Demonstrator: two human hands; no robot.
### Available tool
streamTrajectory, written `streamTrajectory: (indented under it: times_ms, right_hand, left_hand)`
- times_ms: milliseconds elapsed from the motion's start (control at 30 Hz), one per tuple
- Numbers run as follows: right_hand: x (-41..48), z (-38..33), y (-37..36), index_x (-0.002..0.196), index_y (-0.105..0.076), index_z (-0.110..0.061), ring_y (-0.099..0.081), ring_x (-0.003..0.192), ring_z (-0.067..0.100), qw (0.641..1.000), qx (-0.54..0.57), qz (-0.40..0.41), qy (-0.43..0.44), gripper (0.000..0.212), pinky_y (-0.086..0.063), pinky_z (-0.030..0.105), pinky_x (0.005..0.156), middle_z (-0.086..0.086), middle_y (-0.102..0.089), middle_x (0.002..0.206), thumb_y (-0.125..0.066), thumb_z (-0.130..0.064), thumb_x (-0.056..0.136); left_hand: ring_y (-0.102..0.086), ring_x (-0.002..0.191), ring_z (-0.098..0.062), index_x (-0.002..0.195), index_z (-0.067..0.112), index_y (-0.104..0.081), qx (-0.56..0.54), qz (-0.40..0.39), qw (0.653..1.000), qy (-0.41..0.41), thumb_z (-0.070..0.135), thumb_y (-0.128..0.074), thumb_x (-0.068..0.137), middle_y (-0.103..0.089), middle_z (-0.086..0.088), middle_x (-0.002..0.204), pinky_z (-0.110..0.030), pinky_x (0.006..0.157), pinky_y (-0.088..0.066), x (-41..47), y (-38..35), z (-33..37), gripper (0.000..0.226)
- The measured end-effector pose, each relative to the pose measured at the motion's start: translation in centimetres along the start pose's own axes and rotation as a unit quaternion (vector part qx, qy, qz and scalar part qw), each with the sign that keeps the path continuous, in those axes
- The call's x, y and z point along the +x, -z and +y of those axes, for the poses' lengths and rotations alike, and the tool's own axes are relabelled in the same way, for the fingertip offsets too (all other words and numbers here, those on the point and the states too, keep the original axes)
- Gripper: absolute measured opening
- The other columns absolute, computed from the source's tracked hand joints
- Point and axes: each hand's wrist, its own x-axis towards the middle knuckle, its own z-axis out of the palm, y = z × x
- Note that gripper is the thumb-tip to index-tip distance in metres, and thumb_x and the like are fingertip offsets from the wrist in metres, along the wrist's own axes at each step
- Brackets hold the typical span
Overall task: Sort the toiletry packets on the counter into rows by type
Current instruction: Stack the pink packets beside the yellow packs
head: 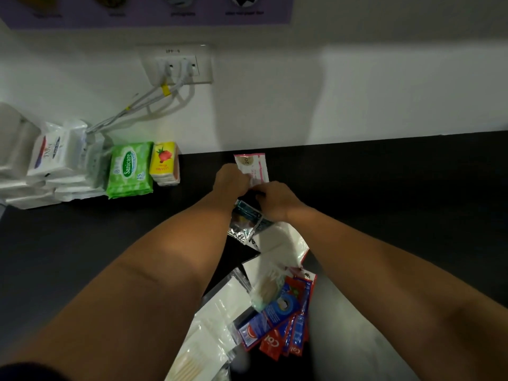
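Observation:
Pink-and-white sachets [254,166] lie at the back of the black counter [384,188], against the wall. My left hand [231,178] pinches their lower left edge. My right hand [277,199] sits at their lower right corner with its fingers curled inward; what they hold is hidden. Under my wrists lie dark teal and silver sachets [244,222]. Nearer me are white packets [283,243], clear bags of cotton swabs [217,312] and a fan of red and blue toothpaste sachets [286,320].
At the back left stand a green Sanicare wipes pack [129,169], a yellow strawberry tissue pack [164,163] and stacked white soap packs [46,166]. White cables [154,97] run from a wall socket [178,66] down behind them.

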Motion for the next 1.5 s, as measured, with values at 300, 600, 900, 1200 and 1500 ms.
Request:
streamTrajectory:
  times_ms: [300, 600, 900, 1200, 1500]
  right_hand:
    - [-1.0, -3.1, 1.8, 0.149, -0.037, -0.018, -0.049, 0.13, 0.021, 0.974, 0.157, 0.165, -0.003, 0.063, -0.043, 0.034, 0.109, 0.007, -0.046, 0.147, -0.065, -0.018, 0.092]
    - [-5.0, -12.7, -3.8, 0.095, -0.071, -0.014, -0.065, 0.078, 0.019, 0.967, 0.219, 0.123, 0.039, 0.012, -0.05, 0.027, 0.067, 0.005, -0.071, 0.088, -0.06, -0.016, 0.094]
    - [-8.7, -16.6, -13.1, 0.076, -0.071, -0.013, -0.069, 0.075, 0.022, 0.939, 0.321, 0.061, -0.106, 0.012, -0.059, 0.037, 0.072, 0.006, -0.072, 0.08, -0.072, -0.014, 0.087]
    - [-10.8, -16.5, -17.0, 0.081, -0.067, -0.012, -0.066, 0.079, 0.023, 0.975, 0.111, 0.075, -0.177, 0.019, -0.052, 0.03, 0.066, 0.006, -0.069, 0.081, -0.076, -0.029, 0.084]
    - [-11.7, -16.9, -17.6, 0.08, -0.071, -0.01, -0.064, 0.071, 0.022, 0.972, 0.104, 0.096, -0.185, 0.021, -0.048, 0.029, 0.063, 0.005, -0.067, 0.073, -0.067, -0.029, 0.09]
  left_hand:
    - [-0.067, 0.093, -0.019, 0.104, 0.014, -0.069, 0.025, 0.023, 0.972, -0.232, 0.018, -0.06, 0.096, -0.072, -0.003, 0.1, -0.019, 0.071, -0.042, -5.6, 6.8, -3.1, 0.013]
    - [-0.069, 0.074, -0.009, 0.092, 0.024, -0.069, -0.242, 0.062, 0.966, -0.074, 0.02, -0.08, 0.083, -0.075, 0.004, 0.087, -0.024, 0.066, -0.053, -14.4, 14.5, -12.0, 0.014]
    - [-0.076, 0.081, -0.022, 0.107, 0.005, -0.069, -0.346, 0.021, 0.934, 0.087, 0.005, -0.074, 0.087, -0.078, -0.01, 0.091, -0.033, 0.069, -0.061, -19.8, 15.9, -20.1, 0.021]
    - [-0.073, 0.077, -0.013, 0.103, 0.011, -0.069, -0.164, 0.026, 0.984, 0.067, 0.019, -0.087, 0.075, -0.074, -0.001, 0.083, -0.033, 0.077, -0.061, -20.3, 13.9, -23.3, 0.034]
    - [-0.028, 0.14, -0.019, 0.152, 0.024, -0.03, 0.152, -0.085, 0.956, -0.236, 0.068, -0.083, 0.054, -0.035, 0.004, 0.152, -0.041, 0.117, -0.026, -20.6, 14.9, -23.4, 0.12]
